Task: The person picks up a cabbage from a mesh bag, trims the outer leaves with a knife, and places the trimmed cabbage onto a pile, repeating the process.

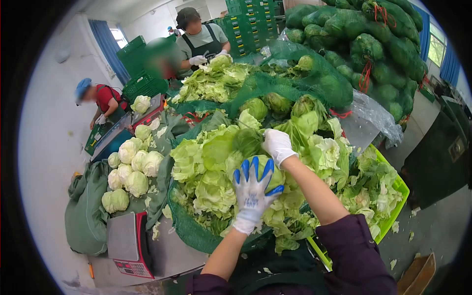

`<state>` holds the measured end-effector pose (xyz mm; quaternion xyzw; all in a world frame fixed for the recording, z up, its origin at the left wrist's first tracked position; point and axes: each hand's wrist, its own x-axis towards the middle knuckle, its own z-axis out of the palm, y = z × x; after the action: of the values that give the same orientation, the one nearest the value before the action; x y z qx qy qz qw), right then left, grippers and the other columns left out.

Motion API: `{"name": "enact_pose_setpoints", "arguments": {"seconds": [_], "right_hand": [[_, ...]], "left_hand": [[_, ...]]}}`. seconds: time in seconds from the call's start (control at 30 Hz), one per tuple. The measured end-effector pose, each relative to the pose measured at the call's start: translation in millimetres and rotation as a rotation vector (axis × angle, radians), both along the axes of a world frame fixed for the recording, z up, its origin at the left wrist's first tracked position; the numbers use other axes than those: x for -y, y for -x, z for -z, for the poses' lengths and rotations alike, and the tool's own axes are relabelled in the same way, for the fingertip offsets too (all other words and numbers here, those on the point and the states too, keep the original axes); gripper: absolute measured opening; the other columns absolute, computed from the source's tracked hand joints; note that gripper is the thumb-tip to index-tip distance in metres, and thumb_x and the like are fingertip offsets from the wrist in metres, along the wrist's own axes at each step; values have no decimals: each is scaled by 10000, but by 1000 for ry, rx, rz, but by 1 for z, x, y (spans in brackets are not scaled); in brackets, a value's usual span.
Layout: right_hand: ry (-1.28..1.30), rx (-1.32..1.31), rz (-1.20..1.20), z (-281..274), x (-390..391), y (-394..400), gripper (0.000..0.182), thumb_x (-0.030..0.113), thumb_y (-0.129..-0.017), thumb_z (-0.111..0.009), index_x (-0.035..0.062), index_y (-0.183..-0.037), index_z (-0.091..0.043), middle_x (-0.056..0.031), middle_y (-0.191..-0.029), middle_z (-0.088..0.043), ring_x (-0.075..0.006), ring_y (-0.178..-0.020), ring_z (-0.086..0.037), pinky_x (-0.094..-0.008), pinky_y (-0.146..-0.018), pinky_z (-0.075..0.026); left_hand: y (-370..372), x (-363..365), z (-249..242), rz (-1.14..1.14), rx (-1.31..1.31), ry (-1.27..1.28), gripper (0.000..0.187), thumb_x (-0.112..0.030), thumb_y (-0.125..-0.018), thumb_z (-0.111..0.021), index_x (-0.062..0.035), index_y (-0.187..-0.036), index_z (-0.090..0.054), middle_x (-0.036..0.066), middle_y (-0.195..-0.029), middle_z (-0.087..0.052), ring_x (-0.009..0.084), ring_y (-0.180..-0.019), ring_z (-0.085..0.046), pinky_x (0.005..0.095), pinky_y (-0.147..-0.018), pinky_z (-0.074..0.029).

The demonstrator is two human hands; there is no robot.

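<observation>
One cabbage (278, 180), mid-frame, lies under the spread left hand (251, 191); the right hand (279, 147) sits above-right, its grip unclear.

A white wall (54, 98) rises at left; blue curtains (104, 46) hang beside 2 daylit windows (436, 46); grey floor (435, 231) shows at right.

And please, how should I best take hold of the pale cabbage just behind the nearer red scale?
Probably from above, spreading the left hand around the round sides of this cabbage: its top is uncovered, while other cabbages crowd its far side.
</observation>
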<state>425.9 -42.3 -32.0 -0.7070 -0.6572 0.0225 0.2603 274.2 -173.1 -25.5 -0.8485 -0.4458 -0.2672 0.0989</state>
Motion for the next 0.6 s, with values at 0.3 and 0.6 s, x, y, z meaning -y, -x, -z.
{"name": "enact_pose_setpoints", "arguments": {"seconds": [0.3,0.6], "right_hand": [[261,-288,259,-2,-48,-112,456,351,-814,-678,-59,-1004,-618,-221,-1000,-654,-381,-940,-632,-423,-819,-500],[140,-159,-146,-20,156,10,380,148,-847,-564,110,-1215,-478,-173,-748,-637,-343,-647,-632,-445,-601,-516]], "left_hand": [[83,24,17,106,634,370,795,-417,-625,-797,-91,-1299,-528,234,-1356,-391,410,-1262,-366,474,-1045,-326],[73,-6,12,64,506,266,859,-310,-637,-786,-70,-1381,-428,197,-1285,-513,353,-1200,-454,440,-1028,-341]]}}
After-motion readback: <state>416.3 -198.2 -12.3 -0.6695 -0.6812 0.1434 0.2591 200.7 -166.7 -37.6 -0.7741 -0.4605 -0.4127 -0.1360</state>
